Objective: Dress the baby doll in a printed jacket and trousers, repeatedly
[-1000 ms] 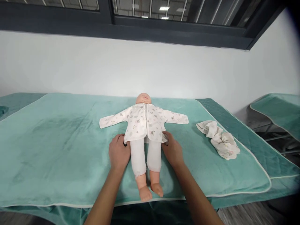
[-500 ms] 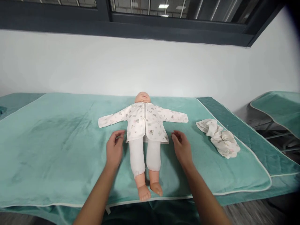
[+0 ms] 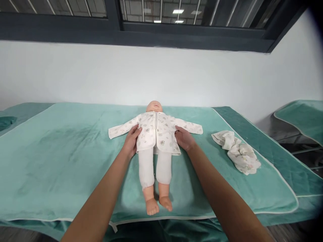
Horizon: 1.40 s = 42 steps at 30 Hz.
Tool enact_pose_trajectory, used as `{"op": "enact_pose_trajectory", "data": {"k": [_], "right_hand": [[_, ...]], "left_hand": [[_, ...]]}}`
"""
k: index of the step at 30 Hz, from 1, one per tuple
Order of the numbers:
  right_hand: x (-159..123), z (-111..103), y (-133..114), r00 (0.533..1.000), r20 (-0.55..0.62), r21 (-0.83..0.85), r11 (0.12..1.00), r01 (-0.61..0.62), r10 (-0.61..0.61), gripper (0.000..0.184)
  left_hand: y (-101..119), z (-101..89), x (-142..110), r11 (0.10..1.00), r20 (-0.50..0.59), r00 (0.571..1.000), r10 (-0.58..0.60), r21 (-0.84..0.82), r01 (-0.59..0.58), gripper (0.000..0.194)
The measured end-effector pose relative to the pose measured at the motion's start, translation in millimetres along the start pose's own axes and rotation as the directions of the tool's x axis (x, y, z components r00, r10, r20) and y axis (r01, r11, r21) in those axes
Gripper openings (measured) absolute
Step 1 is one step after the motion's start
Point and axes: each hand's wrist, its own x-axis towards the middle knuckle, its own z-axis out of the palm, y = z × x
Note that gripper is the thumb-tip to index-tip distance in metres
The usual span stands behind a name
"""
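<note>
A baby doll (image 3: 154,107) lies on its back with its head toward the wall and its bare feet toward me. It wears a white printed jacket (image 3: 148,136), with the sleeves spread out sideways, and white trousers (image 3: 146,169). My left hand (image 3: 132,140) grips the doll's side just below the armpit, its thumb on the jacket front and some fingers hidden. On the opposite side, my right hand (image 3: 184,138) holds the torso under the other sleeve, with its fingertips partly hidden by the jacket.
A crumpled white printed cloth (image 3: 243,156) rests on the right part of the green padded mat (image 3: 70,161). Behind the mat rises a white wall (image 3: 101,74) below a dark window frame (image 3: 141,37). Another green-covered surface (image 3: 302,116) stands at the far right.
Both hands have moved forward and inward, from beside the jacket's hem to the doll's sides under the sleeves, and now grip it. The cloth stays in place.
</note>
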Motion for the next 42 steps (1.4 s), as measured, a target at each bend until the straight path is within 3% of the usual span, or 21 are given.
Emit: {"op": "enact_pose_trajectory", "data": {"k": [3, 11, 19, 24, 28, 32, 35, 39, 42], "right_hand": [[15, -2, -1, 0.998, 0.059, 0.021, 0.999, 0.036, -0.037, 0.03], [47, -1, -7, 0.997, 0.053, -0.049, 0.997, 0.06, -0.058, 0.039], [60, -32, -24, 0.996, 0.0, 0.289, 0.953, 0.085, -0.088, 0.03], [54, -50, -36, 0.99, -0.141, 0.431, 0.899, 0.078, -0.018, 0.027], [40, -59, -40, 0.931, -0.346, 0.392, 0.883, 0.258, -0.119, 0.021], [23, -60, -34, 0.818, -0.523, 0.163, 0.914, 0.371, -0.239, 0.019], [1, -50, -18, 0.766, -0.563, 0.053, 0.911, 0.408, -0.31, 0.027], [-57, -30, 11, 0.809, -0.417, -0.169, 0.91, 0.379, -0.414, 0.035], [-115, -21, 32, 0.87, -0.302, -0.334, 0.898, 0.286, -0.39, 0.036]], "left_hand": [[0, 4.1, 11, 0.999, -0.009, 1.0, -0.003, -0.049, 0.002, 0.047], [-4, 15.5, 49, 0.997, 0.016, 0.999, 0.028, -0.067, -0.027, 0.05], [-5, 11.3, 59, 0.992, -0.05, 0.998, 0.032, -0.12, -0.038, 0.052], [-14, 5.2, 57, 0.986, -0.153, 0.974, 0.164, -0.013, -0.168, 0.046], [-19, 1.9, 50, 0.962, -0.17, 0.956, 0.24, 0.176, -0.21, 0.038], [-15, -3.3, 25, 0.955, -0.153, 0.971, 0.183, 0.264, -0.138, 0.042], [-10, -9.9, -10, 0.918, -0.135, 0.967, 0.216, 0.365, -0.154, 0.039], [-8, -32.9, -89, 0.843, -0.101, 0.944, 0.313, 0.487, -0.227, 0.031], [-21, -72.5, -177, 0.734, -0.171, 0.896, 0.41, 0.645, -0.212, 0.024]]}}
